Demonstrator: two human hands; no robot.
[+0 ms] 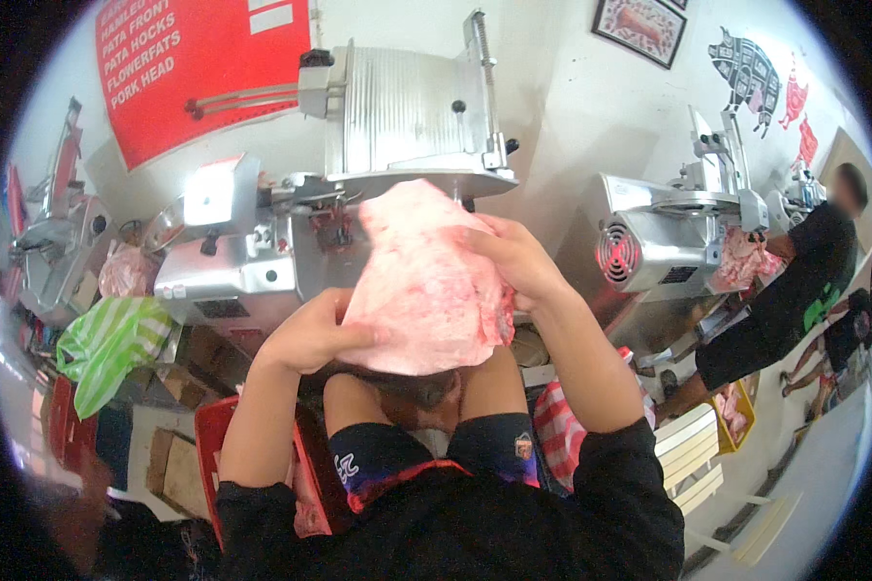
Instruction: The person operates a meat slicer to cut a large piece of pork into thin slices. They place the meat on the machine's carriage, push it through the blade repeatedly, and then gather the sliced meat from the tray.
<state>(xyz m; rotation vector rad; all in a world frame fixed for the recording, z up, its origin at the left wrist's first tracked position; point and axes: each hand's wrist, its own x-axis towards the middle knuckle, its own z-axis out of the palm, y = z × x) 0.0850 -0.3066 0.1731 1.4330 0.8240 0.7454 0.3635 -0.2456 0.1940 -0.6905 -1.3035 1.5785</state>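
Between my two hands is a large slab of pale pink raw meat (429, 290), with redder flesh along its right edge. My left hand (320, 330) grips its lower left side, the thumb lying on top. On the upper right side my right hand (516, 261) holds it, thumb on the face and the other fingers mostly hidden behind. The slab is held up above my knees. Its narrow top end overlaps the lower edge of a metal meat slicer's ribbed carriage (414, 109) and hides part of the machine.
Left of the meat is the slicer's steel housing (225, 269). A second slicer (661, 232) stands right, with a person in black (792, 269) beside it. A red crate (211, 436) is by my left leg, a striped bag (556, 428) by my right. A green-striped bag (116, 341) lies left.
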